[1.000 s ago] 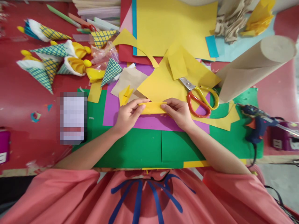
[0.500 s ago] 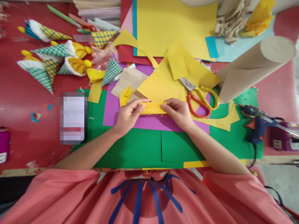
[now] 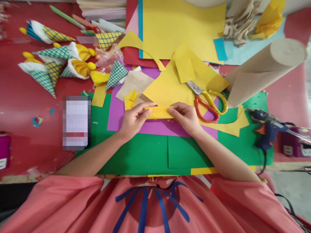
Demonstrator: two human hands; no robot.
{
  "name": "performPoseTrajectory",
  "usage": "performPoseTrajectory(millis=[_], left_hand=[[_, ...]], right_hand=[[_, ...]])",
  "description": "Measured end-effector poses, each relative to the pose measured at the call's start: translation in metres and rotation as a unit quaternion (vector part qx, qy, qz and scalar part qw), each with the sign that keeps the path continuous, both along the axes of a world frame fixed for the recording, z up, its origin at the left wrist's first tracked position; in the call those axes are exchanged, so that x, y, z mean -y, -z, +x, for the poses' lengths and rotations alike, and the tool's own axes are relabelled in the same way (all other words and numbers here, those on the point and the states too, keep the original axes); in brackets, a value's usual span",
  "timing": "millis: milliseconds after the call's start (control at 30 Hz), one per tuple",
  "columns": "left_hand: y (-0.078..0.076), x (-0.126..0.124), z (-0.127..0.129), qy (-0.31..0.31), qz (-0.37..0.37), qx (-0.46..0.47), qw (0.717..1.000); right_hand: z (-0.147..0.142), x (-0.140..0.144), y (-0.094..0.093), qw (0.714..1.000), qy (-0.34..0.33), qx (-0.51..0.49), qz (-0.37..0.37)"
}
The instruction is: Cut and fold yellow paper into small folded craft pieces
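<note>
Head view: both hands' fingers cover the folded yellow paper's ends.

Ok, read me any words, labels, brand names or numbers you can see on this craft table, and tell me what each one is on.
No text can be read anywhere.
Pixelated card: blurred out, unreadable.
Glue gun: its markings are too small to make out.
Purple box: its white sticker is too small to read.
Scissors: no print shows.
Folded yellow paper, held by left hand and right hand: blank.
</note>
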State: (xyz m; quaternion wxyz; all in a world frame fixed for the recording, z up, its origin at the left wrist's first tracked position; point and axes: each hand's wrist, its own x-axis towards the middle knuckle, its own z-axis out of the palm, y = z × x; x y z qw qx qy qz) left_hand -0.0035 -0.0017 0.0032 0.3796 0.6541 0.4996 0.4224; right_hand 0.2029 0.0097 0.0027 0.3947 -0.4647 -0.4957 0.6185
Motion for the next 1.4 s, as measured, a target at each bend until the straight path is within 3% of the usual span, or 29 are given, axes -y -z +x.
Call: performPoseTrajectory(millis=[400,700,1000,1100,1267,1400], left_hand=[[-0.002,0.002,-0.001,0.0,-0.014,-0.024,1.0],[-0.005,0.005,-0.002,0.148,0.03,-0.105,0.983],[-0.003,0.01,-0.002,0.156,0.017,-0.057,0.986],[0.001,0.01,-0.002,0.142,-0.015,-0.027,0.989],[0.006,0.005,-0.001,0.126,-0.083,0.045,0.988],[0.004,0.002,0.003,0.115,-0.097,0.084,0.985]], right_hand=[[0.001,-0.001,-0.002,0.999,-0.018,0.017,0.031],[0.003,0.001,-0.006,0.969,-0.147,0.126,0.153],[0.0,0.003,-0.01,0.952,-0.227,0.124,0.162],[-0.001,0.005,-0.009,0.962,-0.207,0.115,0.139],[-0.001,0.006,-0.005,0.985,-0.12,0.067,0.102],[-0.002,0.006,-0.003,0.99,-0.082,0.07,0.094]])
